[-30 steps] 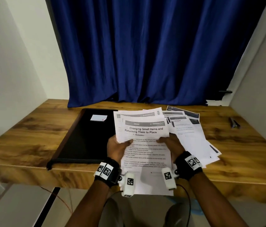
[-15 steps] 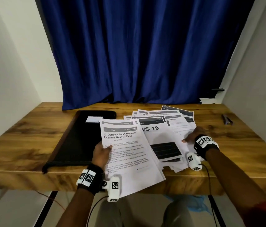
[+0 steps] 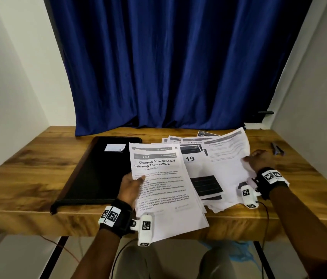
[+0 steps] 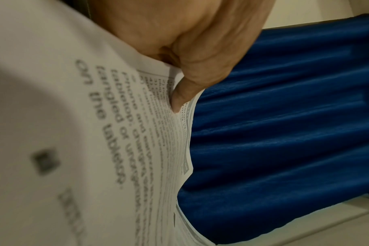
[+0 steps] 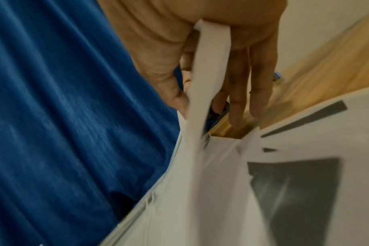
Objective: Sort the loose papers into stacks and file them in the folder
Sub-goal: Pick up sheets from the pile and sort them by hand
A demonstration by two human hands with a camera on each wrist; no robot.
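Observation:
My left hand (image 3: 131,185) grips a small stack of printed sheets (image 3: 162,190) headed "Charging Small Items", thumb (image 4: 181,96) on top of its left edge, held over the table's front edge. My right hand (image 3: 259,160) pinches the right edge of one white sheet (image 3: 227,154) and lifts it off the loose pile of papers (image 3: 205,178) spread at the table's middle right; in the right wrist view that sheet (image 5: 204,79) passes between thumb and fingers. A closed black folder (image 3: 98,170) with a white label lies flat to the left.
The wooden table (image 3: 28,168) fills the view, with a blue curtain (image 3: 168,67) hanging behind it and white walls at both sides. A dark pen-like object (image 3: 277,149) lies near the right end. My knees show below the front edge.
My right hand let go of the held stack, reached right to the loose pile and has lifted one sheet by its edge. The left hand moved the stack slightly left.

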